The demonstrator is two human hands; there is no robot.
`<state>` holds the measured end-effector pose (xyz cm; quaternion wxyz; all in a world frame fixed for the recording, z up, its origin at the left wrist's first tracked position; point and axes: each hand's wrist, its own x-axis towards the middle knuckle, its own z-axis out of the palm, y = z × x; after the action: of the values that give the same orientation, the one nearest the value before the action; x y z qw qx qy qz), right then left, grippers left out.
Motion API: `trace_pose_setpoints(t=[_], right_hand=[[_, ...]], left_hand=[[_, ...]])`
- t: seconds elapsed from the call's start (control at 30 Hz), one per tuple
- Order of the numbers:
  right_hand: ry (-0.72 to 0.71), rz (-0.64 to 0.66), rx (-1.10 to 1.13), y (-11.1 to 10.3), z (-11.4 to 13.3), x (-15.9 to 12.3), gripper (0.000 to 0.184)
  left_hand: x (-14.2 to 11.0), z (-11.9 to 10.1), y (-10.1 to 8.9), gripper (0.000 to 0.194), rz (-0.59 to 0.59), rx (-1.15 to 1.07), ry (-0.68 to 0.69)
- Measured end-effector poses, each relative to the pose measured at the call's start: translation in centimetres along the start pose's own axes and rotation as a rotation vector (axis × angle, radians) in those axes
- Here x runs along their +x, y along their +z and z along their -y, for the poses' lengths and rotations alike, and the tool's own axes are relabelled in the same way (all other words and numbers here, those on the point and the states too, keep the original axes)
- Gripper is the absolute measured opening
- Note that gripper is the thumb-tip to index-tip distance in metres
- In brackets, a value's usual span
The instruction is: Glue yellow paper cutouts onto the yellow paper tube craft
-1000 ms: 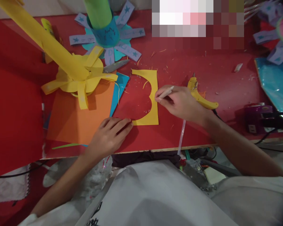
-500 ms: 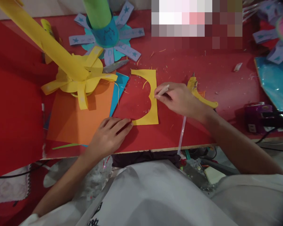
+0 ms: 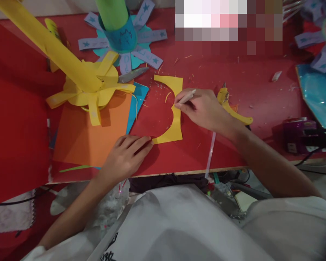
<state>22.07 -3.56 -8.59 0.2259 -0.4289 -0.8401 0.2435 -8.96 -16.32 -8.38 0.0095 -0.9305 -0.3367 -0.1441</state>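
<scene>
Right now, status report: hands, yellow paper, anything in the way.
Left hand: fingers at lower end of scalloped yellow paper sheet. Right hand: gripping slim whitish stick over sheet's right side. Yellow glue gun beside right hand, off sheet.

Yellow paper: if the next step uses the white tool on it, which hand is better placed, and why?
Probably the right hand: it holds the white tool at the middle of the yellow paper. The left hand rests at the paper's lower end, no tool visible.

Matt yellow paper [image 3: 176, 125], smooth red tabletop [image 3: 214, 69] with faint sheen, glossy blue sheet [image 3: 318, 92], perhaps plastic.
</scene>
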Motion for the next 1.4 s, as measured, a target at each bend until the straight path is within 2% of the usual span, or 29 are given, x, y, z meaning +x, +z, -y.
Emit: trace_pose_setpoints(t=[0.3, 0.5, 0.63, 0.7, 0.8, 0.93, 1.07, 1.2, 1.4], right_hand=[[0.029, 0.004, 0.010, 0.2, 0.8, -0.9, 0.030], [0.006, -0.026, 0.037, 0.5, 1.7, -2.8, 0.029], [-0.014, 0.036, 0.051, 0.8, 2.1, -3.9, 0.032], [-0.016, 0.019, 0.048, 0.8, 2.3, -4.2, 0.034], [-0.011, -0.017, 0.046, 0.6, 2.6, -4.4, 0.032], [-0.026, 0.039, 0.076, 0.6, 2.8, -4.5, 0.028], [-0.049, -0.001, 0.098, 0.8, 3.2, -4.2, 0.026], [-0.030, 0.077, 0.102, 1.1, 3.4, -3.9, 0.029], [-0.037, -0.028, 0.114, 0.9, 3.6, -4.2, 0.025]], left_hand=[[0.0, -0.1, -0.1, 0.033, 0.005, 0.027, 0.026], [0.1, -0.2, -0.2, 0.035, 0.008, 0.046, 0.003], [0.0, -0.2, -0.1, 0.034, 0.012, 0.049, 0.002], [0.0, -0.2, -0.1, 0.035, 0.025, 0.056, -0.004], [0.0, -0.2, -0.2, 0.036, 0.033, 0.063, -0.005], [0.0, -0.2, -0.1, 0.037, 0.027, 0.060, -0.006], [0.0, -0.1, 0.0, 0.035, 0.019, 0.053, -0.008], [0.0, -0.1, 0.0, 0.035, 0.014, 0.064, -0.010], [-0.1, -0.1, 0.1, 0.035, 0.014, 0.044, -0.020]])
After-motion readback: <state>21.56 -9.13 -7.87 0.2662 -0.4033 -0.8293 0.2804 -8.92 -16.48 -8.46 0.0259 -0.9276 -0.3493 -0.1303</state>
